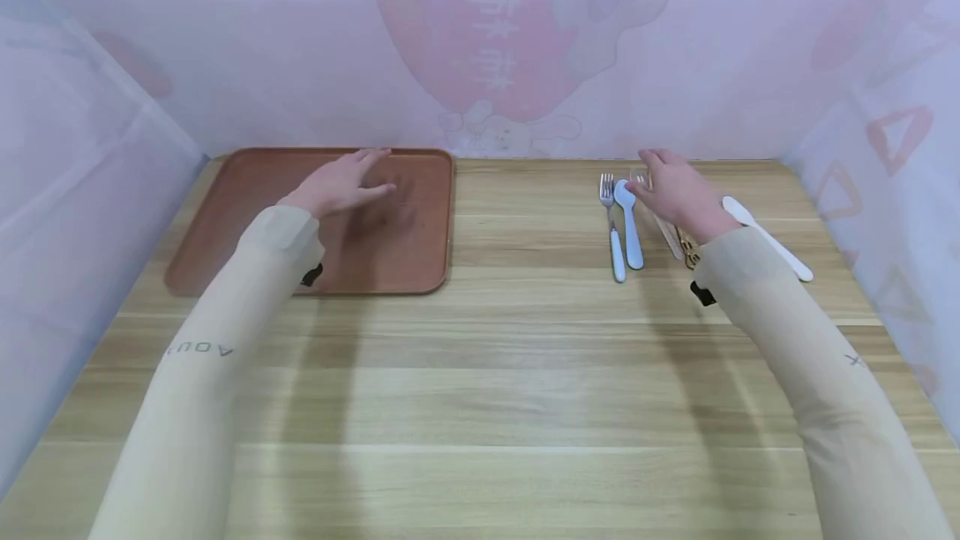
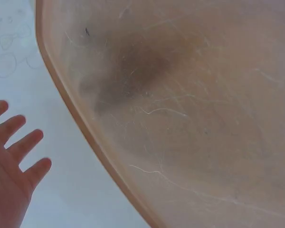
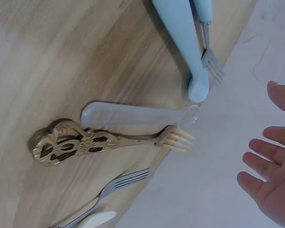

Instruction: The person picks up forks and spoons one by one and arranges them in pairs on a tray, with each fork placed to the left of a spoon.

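Observation:
My left hand point(image 1: 341, 183) hovers over the brown tray point(image 1: 408, 261), fingers spread and holding nothing; its fingers also show in the left wrist view. My right hand point(image 1: 682, 194) hangs above a row of cutlery, fingers extended and nothing in them. Left of it lie a fork with a pale blue handle point(image 1: 617, 257) and a light blue spoon point(image 1: 633, 244). Beneath it, partly hidden in the head view, are a clear plastic spoon point(image 3: 133, 114) and an ornate gold fork point(image 3: 69, 145). A silver fork point(image 3: 126, 180) lies beyond the gold one.
At the right end of the row lies a white utensil point(image 1: 772, 242). The wooden table point(image 1: 525, 357) runs back to a pink printed cloth wall point(image 1: 300, 65). Similar cloth walls stand along the left and right sides.

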Available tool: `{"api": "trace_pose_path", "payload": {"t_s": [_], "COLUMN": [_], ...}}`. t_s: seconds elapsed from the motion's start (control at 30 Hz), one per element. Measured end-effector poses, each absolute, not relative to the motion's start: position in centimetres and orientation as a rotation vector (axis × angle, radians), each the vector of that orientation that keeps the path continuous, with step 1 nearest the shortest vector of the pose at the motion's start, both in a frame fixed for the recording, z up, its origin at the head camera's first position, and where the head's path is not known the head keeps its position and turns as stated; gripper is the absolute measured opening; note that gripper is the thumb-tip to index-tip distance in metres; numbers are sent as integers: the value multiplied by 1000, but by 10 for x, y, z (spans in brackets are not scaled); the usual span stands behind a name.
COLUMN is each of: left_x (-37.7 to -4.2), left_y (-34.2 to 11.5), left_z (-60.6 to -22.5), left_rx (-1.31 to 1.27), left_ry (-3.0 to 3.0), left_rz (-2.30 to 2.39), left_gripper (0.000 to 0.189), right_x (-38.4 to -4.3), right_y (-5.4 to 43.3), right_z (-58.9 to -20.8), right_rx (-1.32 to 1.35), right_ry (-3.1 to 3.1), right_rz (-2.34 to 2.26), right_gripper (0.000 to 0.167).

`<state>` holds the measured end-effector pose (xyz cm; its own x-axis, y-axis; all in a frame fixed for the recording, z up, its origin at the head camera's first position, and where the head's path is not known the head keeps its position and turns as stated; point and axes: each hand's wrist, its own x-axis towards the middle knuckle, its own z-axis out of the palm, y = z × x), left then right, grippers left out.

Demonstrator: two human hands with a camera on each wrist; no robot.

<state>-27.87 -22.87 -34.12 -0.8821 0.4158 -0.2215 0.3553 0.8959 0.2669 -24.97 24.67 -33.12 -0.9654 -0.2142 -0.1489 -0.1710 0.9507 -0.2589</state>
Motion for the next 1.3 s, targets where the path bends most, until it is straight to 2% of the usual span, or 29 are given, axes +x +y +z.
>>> {"api": "trace_pose_path", "payload": {"t_s": [0.23, 0.63, 0.77, 1.0, 1.3], "left_x": [-275, -265, -261, -257, -253], "left_y": [-225, -229, -233, -243, -259], "left_z": [-337, -325, -323, -317, -315], "left_rx": [658, 674, 659, 659, 610], "left_ry": [2751, 2722, 2705, 2708, 2700], "left_rz": [184, 80, 94, 161, 237], "left_gripper": [64, 59, 60, 45, 41], "right_x": [-244, -237, -235, -232, -222], "right_y": [230, 204, 194, 174, 154], "right_z": [-324, -314, -311, -309, -308], "right_rx": [-353, -468, -479, -529, -536], "right_ry": [2933, 2896, 2863, 2876, 2815], "right_rz": [-288, -165, -173, -149, -202], "right_gripper": [58, 43, 42, 43, 45]}}
